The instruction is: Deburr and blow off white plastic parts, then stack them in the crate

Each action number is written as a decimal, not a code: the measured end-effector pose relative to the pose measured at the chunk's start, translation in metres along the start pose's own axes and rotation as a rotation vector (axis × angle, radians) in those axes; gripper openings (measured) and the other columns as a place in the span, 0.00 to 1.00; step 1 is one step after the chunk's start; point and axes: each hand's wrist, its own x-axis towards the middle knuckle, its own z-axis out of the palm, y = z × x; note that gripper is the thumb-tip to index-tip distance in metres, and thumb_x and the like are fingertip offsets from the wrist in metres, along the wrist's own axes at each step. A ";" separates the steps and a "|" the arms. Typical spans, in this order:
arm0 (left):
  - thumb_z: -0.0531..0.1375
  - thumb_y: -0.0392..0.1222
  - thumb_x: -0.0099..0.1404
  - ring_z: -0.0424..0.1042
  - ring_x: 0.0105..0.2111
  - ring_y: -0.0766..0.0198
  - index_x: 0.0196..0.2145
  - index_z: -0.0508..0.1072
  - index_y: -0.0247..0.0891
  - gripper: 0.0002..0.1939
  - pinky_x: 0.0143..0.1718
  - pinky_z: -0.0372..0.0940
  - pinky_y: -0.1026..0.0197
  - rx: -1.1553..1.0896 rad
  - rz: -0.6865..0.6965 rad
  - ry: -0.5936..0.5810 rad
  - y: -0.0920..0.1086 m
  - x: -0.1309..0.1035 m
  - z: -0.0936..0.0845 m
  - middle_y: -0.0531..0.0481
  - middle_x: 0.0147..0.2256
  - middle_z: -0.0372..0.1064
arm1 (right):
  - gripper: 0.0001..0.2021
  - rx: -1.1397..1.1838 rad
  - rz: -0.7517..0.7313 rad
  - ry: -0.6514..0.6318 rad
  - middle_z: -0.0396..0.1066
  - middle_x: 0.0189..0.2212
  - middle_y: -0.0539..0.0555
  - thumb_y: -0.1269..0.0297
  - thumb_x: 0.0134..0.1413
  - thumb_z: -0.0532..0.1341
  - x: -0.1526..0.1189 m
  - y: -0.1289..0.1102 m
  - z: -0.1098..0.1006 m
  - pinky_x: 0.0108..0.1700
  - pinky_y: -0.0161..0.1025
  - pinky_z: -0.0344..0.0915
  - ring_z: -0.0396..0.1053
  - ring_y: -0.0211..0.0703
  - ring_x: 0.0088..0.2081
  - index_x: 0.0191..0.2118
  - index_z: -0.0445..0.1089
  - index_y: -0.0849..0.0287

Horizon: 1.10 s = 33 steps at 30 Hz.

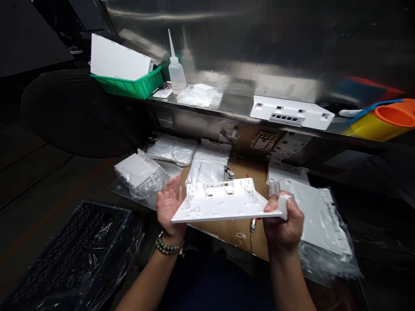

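A white plastic housing (pixel 223 206), its inner side with clips and slots facing up, is held above the brown cardboard. My right hand (pixel 283 220) grips its right corner and also has a small white block (pixel 284 206) between thumb and fingers. At the housing's left end, my left hand (pixel 170 209) is open with fingers spread, its palm beside the edge; whether it touches is hard to tell. A bracelet (pixel 168 245) is on the left wrist. Behind the housing lies a small metal part (pixel 229 173), and a metal-tipped tool (pixel 253 224) shows below it.
Bagged white housings lie at the left (pixel 138 170) and right (pixel 319 216). The metal shelf (pixel 233 103) holds a green bin (pixel 129 86), a squeeze bottle (pixel 177 75), another housing (pixel 292 113) and an orange-yellow container (pixel 382 121). A black crate (pixel 71 255) stands lower left.
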 end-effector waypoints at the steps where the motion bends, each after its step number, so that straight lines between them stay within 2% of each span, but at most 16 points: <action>1: 0.54 0.56 0.73 0.68 0.62 0.54 0.48 0.81 0.46 0.20 0.66 0.59 0.52 -0.073 -0.141 0.066 -0.005 -0.003 0.001 0.47 0.50 0.79 | 0.08 -0.018 -0.039 -0.006 0.67 0.18 0.46 0.56 0.61 0.58 -0.001 -0.001 -0.001 0.21 0.33 0.58 0.61 0.37 0.18 0.37 0.69 0.55; 2: 0.55 0.53 0.73 0.67 0.63 0.54 0.53 0.78 0.45 0.19 0.65 0.59 0.52 -0.129 -0.313 0.056 -0.009 -0.004 0.001 0.47 0.53 0.78 | 0.08 -0.040 -0.065 -0.025 0.67 0.17 0.46 0.57 0.61 0.58 -0.001 -0.001 -0.002 0.21 0.34 0.56 0.59 0.36 0.18 0.37 0.69 0.55; 4: 0.53 0.54 0.73 0.67 0.63 0.48 0.56 0.76 0.38 0.24 0.66 0.60 0.46 -0.211 -0.645 -0.093 -0.010 -0.003 -0.002 0.40 0.53 0.77 | 0.08 -0.106 -0.084 -0.098 0.67 0.17 0.46 0.58 0.61 0.56 -0.001 0.000 -0.008 0.21 0.34 0.54 0.58 0.37 0.17 0.38 0.69 0.55; 6: 0.49 0.55 0.73 0.69 0.62 0.44 0.57 0.75 0.33 0.28 0.66 0.58 0.41 -0.278 -0.840 -0.210 -0.005 0.004 -0.006 0.36 0.52 0.78 | 0.08 -0.205 -0.076 -0.207 0.69 0.19 0.47 0.58 0.62 0.56 0.003 0.002 -0.017 0.22 0.35 0.56 0.61 0.38 0.18 0.39 0.69 0.54; 7: 0.49 0.54 0.73 0.69 0.61 0.44 0.57 0.75 0.32 0.28 0.66 0.57 0.40 -0.307 -0.879 -0.216 -0.001 0.009 -0.007 0.36 0.51 0.79 | 0.08 -0.270 -0.068 -0.262 0.71 0.21 0.48 0.59 0.63 0.57 0.006 0.004 -0.022 0.25 0.36 0.60 0.66 0.40 0.21 0.41 0.70 0.54; 9: 0.49 0.48 0.71 0.71 0.60 0.42 0.58 0.73 0.30 0.27 0.66 0.57 0.38 -0.358 -0.896 -0.159 0.010 0.020 -0.004 0.36 0.50 0.79 | 0.08 -0.434 -0.067 -0.330 0.77 0.31 0.52 0.59 0.64 0.60 0.013 0.006 -0.031 0.36 0.41 0.69 0.75 0.45 0.34 0.45 0.71 0.53; 10: 0.50 0.47 0.70 0.71 0.59 0.42 0.60 0.72 0.30 0.27 0.66 0.58 0.37 -0.385 -0.898 -0.114 0.016 0.025 -0.001 0.36 0.50 0.79 | 0.08 -0.533 -0.095 -0.329 0.78 0.38 0.54 0.59 0.64 0.61 0.017 0.006 -0.033 0.42 0.43 0.70 0.76 0.48 0.43 0.47 0.72 0.53; 11: 0.50 0.46 0.70 0.72 0.59 0.41 0.61 0.70 0.29 0.28 0.65 0.58 0.36 -0.405 -0.890 -0.066 0.021 0.029 0.004 0.35 0.50 0.79 | 0.09 -0.640 -0.145 -0.305 0.77 0.45 0.55 0.59 0.64 0.63 0.018 0.007 -0.032 0.47 0.45 0.70 0.74 0.50 0.50 0.48 0.73 0.52; 13: 0.51 0.45 0.69 0.73 0.57 0.39 0.63 0.68 0.28 0.29 0.64 0.60 0.35 -0.404 -0.844 0.007 0.030 0.033 0.017 0.35 0.51 0.78 | 0.09 -0.816 -0.262 -0.269 0.73 0.52 0.56 0.59 0.65 0.63 0.016 0.005 -0.023 0.51 0.46 0.69 0.71 0.50 0.55 0.49 0.75 0.50; 15: 0.52 0.44 0.69 0.75 0.55 0.39 0.63 0.68 0.28 0.29 0.62 0.62 0.35 -0.378 -0.774 0.034 0.034 0.031 0.031 0.35 0.50 0.79 | 0.11 -0.893 -0.344 -0.352 0.73 0.50 0.56 0.61 0.66 0.63 0.006 0.002 -0.001 0.50 0.45 0.70 0.71 0.48 0.52 0.52 0.75 0.49; 18: 0.54 0.42 0.69 0.76 0.54 0.41 0.61 0.71 0.29 0.26 0.62 0.64 0.38 -0.375 -0.707 0.008 0.032 0.022 0.049 0.37 0.48 0.80 | 0.14 -0.855 -0.408 -0.602 0.75 0.46 0.55 0.66 0.66 0.64 -0.020 0.000 0.043 0.46 0.42 0.71 0.73 0.45 0.46 0.56 0.73 0.51; 20: 0.54 0.42 0.69 0.76 0.53 0.42 0.60 0.72 0.29 0.25 0.62 0.65 0.40 -0.389 -0.694 -0.013 0.030 0.016 0.057 0.38 0.49 0.80 | 0.12 -0.816 -0.470 -0.690 0.75 0.43 0.55 0.68 0.65 0.65 -0.036 0.001 0.069 0.44 0.42 0.71 0.73 0.44 0.44 0.53 0.73 0.54; 22: 0.55 0.42 0.68 0.77 0.53 0.42 0.60 0.72 0.29 0.26 0.61 0.65 0.41 -0.396 -0.705 -0.026 0.029 0.012 0.063 0.37 0.50 0.79 | 0.09 -0.805 -0.523 -0.723 0.75 0.41 0.55 0.69 0.64 0.65 -0.046 0.005 0.085 0.44 0.42 0.70 0.72 0.45 0.42 0.49 0.75 0.55; 24: 0.55 0.42 0.67 0.77 0.53 0.42 0.61 0.71 0.30 0.26 0.61 0.66 0.41 -0.394 -0.718 -0.029 0.031 0.011 0.067 0.38 0.51 0.78 | 0.07 -0.816 -0.554 -0.744 0.75 0.39 0.55 0.69 0.64 0.65 -0.051 0.007 0.089 0.43 0.43 0.69 0.72 0.45 0.41 0.47 0.75 0.56; 28: 0.55 0.40 0.68 0.77 0.53 0.44 0.63 0.69 0.32 0.27 0.61 0.66 0.41 -0.375 -0.683 0.008 0.034 0.010 0.067 0.39 0.52 0.78 | 0.07 -0.846 -0.553 -0.767 0.75 0.37 0.54 0.71 0.63 0.65 -0.049 0.009 0.081 0.41 0.42 0.68 0.71 0.44 0.39 0.45 0.76 0.55; 33: 0.54 0.40 0.68 0.77 0.53 0.43 0.64 0.68 0.32 0.28 0.61 0.65 0.40 -0.370 -0.680 0.018 0.032 0.009 0.065 0.39 0.52 0.78 | 0.06 -0.800 -0.541 -0.689 0.76 0.36 0.54 0.69 0.64 0.65 -0.051 0.011 0.087 0.39 0.42 0.69 0.72 0.44 0.37 0.45 0.76 0.54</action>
